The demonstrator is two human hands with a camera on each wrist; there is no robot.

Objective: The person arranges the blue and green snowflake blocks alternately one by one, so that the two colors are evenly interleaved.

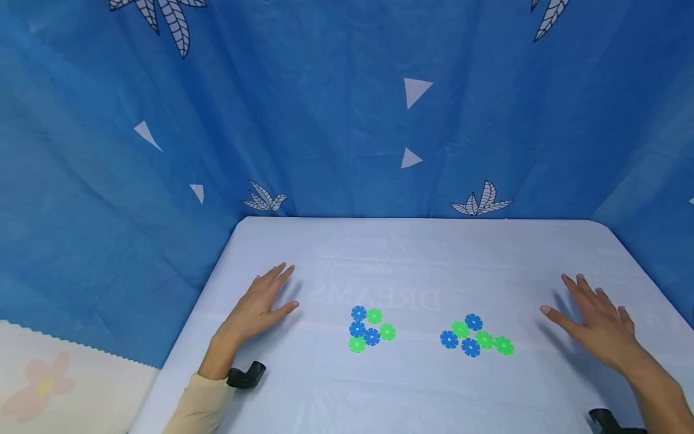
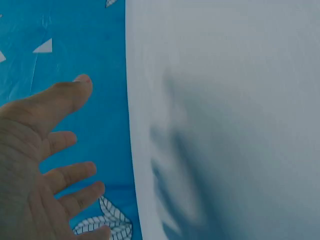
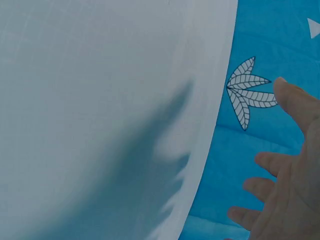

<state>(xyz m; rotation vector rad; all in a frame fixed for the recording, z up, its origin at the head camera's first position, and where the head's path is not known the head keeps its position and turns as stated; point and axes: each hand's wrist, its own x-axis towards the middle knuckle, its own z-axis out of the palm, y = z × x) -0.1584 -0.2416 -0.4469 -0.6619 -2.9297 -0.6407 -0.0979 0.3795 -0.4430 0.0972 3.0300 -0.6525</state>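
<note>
Two groups of small, flat, notched discs like snowflake-shaped building pieces lie on the white table, each with three blue and three green. The left group [image 1: 372, 336] forms a rough ring; the right group [image 1: 470, 347] trails off to the right. Left of the first group, my left hand [image 1: 260, 307] hovers over the table with fingers spread, holding nothing. My right hand [image 1: 602, 328] is held likewise, to the right of the second group. In the wrist views, the left palm [image 2: 25, 190] and right palm [image 3: 295, 200] are bare, and both hands cast shadows on the tabletop.
The white table [image 1: 379, 392] has rounded far corners and faint lettering. A blue cloth [image 1: 336, 120] with leaf and triangle prints hangs behind and at the sides. A black wrist mount [image 1: 246, 375] shows by the left wrist, another [image 1: 609, 421] by the right. Pale flowered fabric [image 1: 97, 386] lies lower left.
</note>
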